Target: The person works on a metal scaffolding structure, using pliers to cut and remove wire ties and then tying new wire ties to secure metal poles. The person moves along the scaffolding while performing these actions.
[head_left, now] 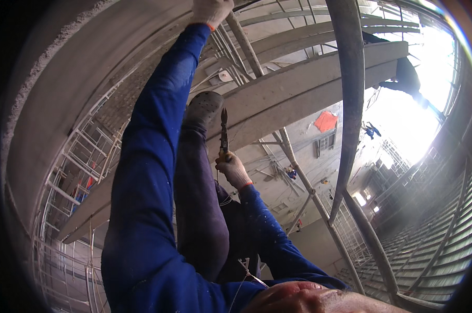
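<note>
High at the upper edge is my left hand (211,11) in a pale knit glove with an orange cuff, the arm stretched out near a grey metal pole (244,44). Its fingers are cut off by the edge, so its grip does not show. My right hand (234,170), gloved alike, is closed around the handles of a pair of pliers (224,130). The jaws point up and touch nothing visible. Beside them my leg stretches out, its grey clog (204,108) at the near side of a long concrete beam (298,91).
Large scaffold tubes (350,78) cross on the right. A floor lies far below, with an orange-red sheet (326,121) and small figures of people (291,173) on it. Another person (403,78) in dark clothes is at the beam's far end. Scaffold frames (82,156) stand left.
</note>
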Available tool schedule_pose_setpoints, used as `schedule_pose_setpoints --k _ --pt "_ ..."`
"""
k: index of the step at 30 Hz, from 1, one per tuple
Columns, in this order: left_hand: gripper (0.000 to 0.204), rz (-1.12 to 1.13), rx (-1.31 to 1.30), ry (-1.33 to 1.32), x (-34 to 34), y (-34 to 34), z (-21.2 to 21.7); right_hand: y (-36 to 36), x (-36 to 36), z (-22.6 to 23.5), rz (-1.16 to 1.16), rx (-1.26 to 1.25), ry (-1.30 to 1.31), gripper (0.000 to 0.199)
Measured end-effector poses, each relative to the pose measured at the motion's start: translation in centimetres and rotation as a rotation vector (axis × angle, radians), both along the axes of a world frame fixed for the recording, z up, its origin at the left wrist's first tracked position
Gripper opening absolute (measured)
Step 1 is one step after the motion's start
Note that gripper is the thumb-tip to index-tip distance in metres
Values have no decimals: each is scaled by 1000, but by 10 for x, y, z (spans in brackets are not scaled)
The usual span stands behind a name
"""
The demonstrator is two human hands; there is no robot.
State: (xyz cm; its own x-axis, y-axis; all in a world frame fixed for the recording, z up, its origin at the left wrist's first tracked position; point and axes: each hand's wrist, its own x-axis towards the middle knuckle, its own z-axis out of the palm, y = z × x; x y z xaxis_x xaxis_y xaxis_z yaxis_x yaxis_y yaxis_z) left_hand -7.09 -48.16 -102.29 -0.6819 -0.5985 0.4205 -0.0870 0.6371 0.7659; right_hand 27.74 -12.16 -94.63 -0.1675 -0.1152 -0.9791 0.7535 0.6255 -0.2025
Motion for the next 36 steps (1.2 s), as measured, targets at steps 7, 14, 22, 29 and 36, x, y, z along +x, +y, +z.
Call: schedule_pose_setpoints --k 7,14,22,29,36 --pt "17 -140 527 2 41 10 32 -53 -70 14 211 192 292 47" --pt "21 -309 1111 -76 30 -1 -27 -183 -250 66 456 226 754 49" --pt "35 -180 977 -365 20 10 -43 -192 -298 36 -70 -472 390 26" --pt "34 -280 1339 0 23 12 -71 -213 -299 48 -75 -379 376 23" --pt "30 -301 1294 28 26 8 -75 -227 -293 60 -161 -321 392 20"
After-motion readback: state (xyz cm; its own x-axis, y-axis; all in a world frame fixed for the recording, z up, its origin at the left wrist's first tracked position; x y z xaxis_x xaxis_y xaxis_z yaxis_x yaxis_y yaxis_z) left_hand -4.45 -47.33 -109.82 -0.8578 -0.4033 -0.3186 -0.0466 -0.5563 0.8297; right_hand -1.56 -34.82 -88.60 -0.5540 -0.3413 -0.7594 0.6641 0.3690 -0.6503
